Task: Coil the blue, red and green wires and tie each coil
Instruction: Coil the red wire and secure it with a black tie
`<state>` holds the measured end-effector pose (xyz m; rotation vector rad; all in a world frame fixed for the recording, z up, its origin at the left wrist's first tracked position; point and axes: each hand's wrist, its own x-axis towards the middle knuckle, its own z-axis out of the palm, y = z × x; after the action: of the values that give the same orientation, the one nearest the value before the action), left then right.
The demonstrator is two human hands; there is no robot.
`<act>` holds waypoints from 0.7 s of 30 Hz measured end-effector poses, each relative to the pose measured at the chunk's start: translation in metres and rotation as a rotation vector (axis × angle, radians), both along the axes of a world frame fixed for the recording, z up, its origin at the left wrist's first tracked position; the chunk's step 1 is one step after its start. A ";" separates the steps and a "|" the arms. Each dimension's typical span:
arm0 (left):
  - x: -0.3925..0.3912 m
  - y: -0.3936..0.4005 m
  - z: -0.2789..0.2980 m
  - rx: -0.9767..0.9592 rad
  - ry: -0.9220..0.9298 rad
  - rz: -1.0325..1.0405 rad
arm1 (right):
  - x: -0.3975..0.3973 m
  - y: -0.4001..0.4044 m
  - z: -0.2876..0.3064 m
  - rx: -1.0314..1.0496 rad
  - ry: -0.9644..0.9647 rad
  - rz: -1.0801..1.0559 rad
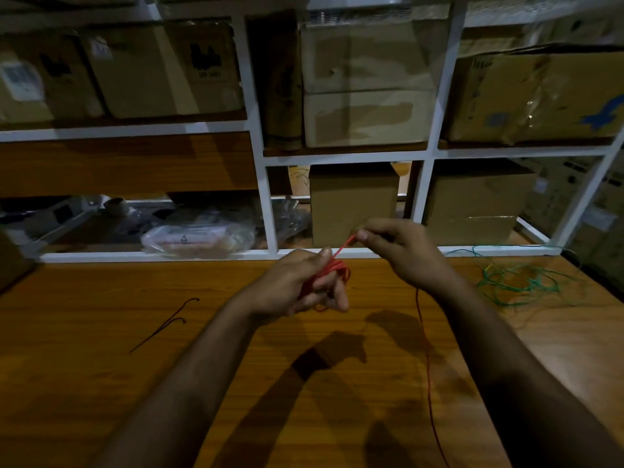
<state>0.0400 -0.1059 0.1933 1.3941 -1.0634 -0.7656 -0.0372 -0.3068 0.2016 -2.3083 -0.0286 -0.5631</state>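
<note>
My left hand [304,285] grips a small coil of red wire [332,270] wound around its fingers, above the middle of the wooden table [169,366]. My right hand [398,244] pinches a strand of the same red wire just up and right of the coil. The loose red tail hangs below my right wrist and trails toward the table's near edge. A tangled green wire [516,282] lies loose on the table at the right. No blue wire is visible.
Two thin dark ties [162,327] lie on the table at the left. White shelving [266,197] behind the table holds cardboard boxes [354,204] and plastic bags [196,238].
</note>
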 end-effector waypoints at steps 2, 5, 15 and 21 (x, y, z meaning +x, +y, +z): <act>0.005 0.000 0.001 -0.128 0.279 -0.198 | 0.005 0.008 -0.012 0.149 0.016 0.056; 0.010 -0.007 0.001 -0.301 0.632 -0.117 | 0.007 0.026 -0.030 0.411 0.026 0.126; 0.021 -0.026 0.003 -0.544 0.607 0.350 | 0.002 0.049 -0.058 0.576 0.256 0.221; 0.038 -0.024 -0.016 0.081 -0.438 0.745 | -0.017 0.035 -0.024 -0.043 0.358 0.242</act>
<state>0.0781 -0.1303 0.1770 1.9082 -0.7353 0.0478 -0.0537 -0.2721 0.1777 -2.3709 -0.1472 -0.0246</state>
